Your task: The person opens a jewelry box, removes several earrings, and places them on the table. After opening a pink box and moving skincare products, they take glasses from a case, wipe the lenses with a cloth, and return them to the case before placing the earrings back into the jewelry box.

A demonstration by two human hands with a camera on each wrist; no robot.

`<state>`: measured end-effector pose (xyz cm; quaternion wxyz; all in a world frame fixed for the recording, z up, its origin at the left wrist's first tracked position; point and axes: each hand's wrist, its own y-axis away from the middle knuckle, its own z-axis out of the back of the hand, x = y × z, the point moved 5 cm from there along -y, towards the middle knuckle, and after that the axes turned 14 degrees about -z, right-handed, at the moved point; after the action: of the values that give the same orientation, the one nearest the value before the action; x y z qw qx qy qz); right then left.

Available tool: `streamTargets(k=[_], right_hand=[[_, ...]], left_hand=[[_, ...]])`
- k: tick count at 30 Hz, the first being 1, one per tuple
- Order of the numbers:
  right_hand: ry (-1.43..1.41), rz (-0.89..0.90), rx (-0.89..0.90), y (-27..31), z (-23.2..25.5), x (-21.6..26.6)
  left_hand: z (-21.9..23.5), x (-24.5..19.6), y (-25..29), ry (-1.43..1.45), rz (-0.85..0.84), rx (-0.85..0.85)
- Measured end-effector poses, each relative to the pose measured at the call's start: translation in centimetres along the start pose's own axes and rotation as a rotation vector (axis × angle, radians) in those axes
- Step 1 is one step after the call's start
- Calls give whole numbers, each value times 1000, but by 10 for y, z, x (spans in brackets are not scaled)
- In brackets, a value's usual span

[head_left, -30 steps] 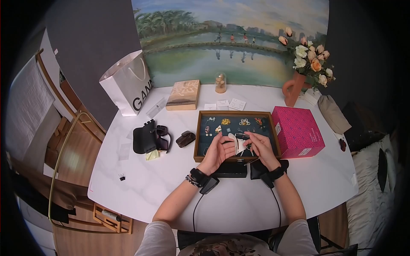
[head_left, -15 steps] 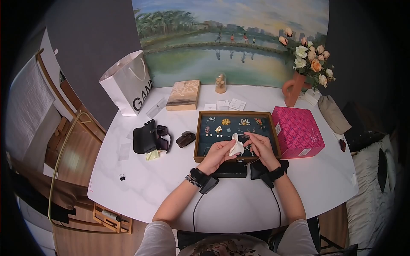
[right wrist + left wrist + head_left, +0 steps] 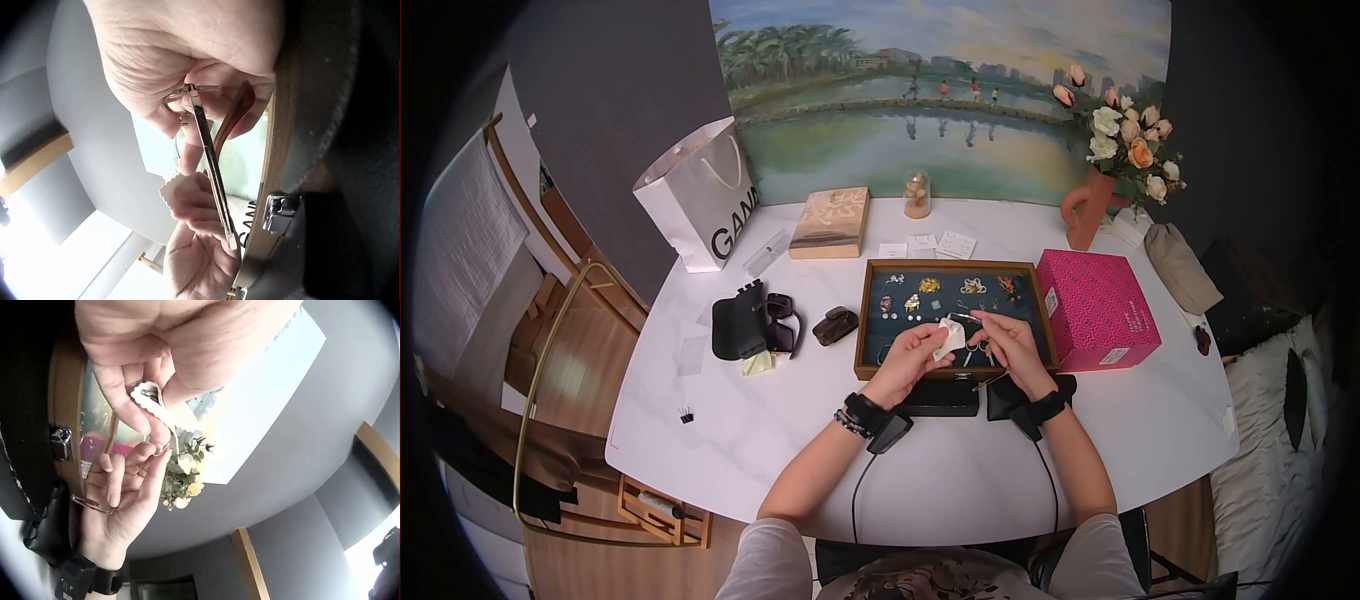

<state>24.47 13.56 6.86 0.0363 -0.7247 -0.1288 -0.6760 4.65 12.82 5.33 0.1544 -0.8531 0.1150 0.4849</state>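
Over the front of a wooden jewellery tray [image 3: 863, 320], the left hand [image 3: 903, 362] pinches a small white cloth [image 3: 949, 338] with a scalloped edge. The same cloth [image 3: 147, 394] appears folded between the left hand's [image 3: 181, 347] thumb and fingers. Close beside it on the right, the right hand [image 3: 1020, 358] grips thin-framed glasses by the frame. In the right wrist view the temple [image 3: 214, 172] of the glasses extends from the right hand [image 3: 187, 47] towards the left hand [image 3: 203, 262]. Fingers hide much of the lenses; whether cloth and lens touch, I cannot tell.
A pink box [image 3: 1098, 308] stands right of the tray. Leftward lie a brown case [image 3: 835, 326], sunglasses [image 3: 780, 325] and a black case [image 3: 738, 325]. A black box [image 3: 940, 398] sits in front. Behind are a beige box [image 3: 830, 224], glass dome [image 3: 916, 195] and flower vase [image 3: 1087, 210].
The left hand was turned palm up with fingers spread and the cloth lying at them; its fingers have since closed and pinch the cloth. The right hand has barely moved.
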Motion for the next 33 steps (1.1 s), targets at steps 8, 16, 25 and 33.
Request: streamTargets(k=[8, 16, 25, 33], right_hand=[[-12, 2, 6, 0, 1, -1], [-59, -4, -8, -2, 3, -2], [-52, -4, -3, -1, 2, -1], [-52, -5, 29, 0, 2, -1]], left_hand=[[-9, -6, 5, -59, 70, 15], [-5, -3, 1, -38, 2, 49], [-4, 1, 1, -11, 6, 45], [-3, -3, 2, -51, 30, 32]])
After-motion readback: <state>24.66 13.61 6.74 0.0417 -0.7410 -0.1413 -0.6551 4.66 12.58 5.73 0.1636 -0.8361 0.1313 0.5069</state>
